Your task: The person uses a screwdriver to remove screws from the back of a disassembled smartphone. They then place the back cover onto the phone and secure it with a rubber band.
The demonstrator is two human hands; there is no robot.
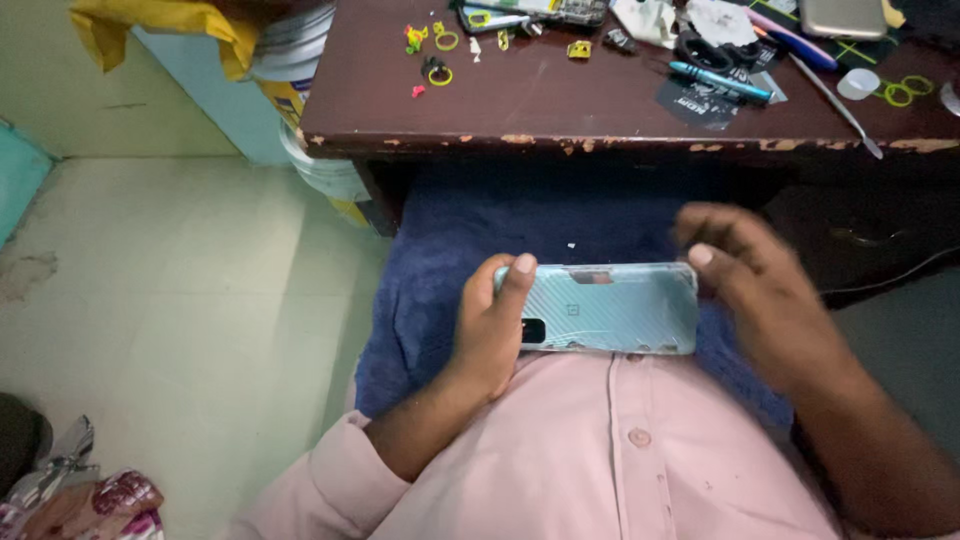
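Pale blue-green phone (610, 308) is held level over the lap, back face up, just above a pink shirt (620, 460). It is gripped at its 9 o'clock end by the left hand (490, 330), thumb laid across the top edge, fingers wrapped beneath. The right hand (760, 290) is set at the 3 o'clock end; its thumb tip is pressed on the corner while the other fingers are blurred, so whether that end is truly clamped cannot be told. Hands are kept apart, one at each end.

A dark camera window is noted near the left thumb. Some unevenness is seen along the lower edge of the back, too small to be read.

Beneath the phone, a dark blue cloth (450, 260) is spread over the knees. At 12 o'clock a worn brown desk (560, 110) is seen, strewn with small yellow and green parts (440, 40), a blue-handled screwdriver (720, 82) and a thin metal tool (835, 100). At 10 o'clock, a white bucket (300, 60) with yellow cloth.

Risk, as judged: with the right grip unsettled, the phone could be tipped off the left hand and dropped onto the cloth or the tiled floor (180, 280). A hard thumb push at the corner could flex or crack the back.
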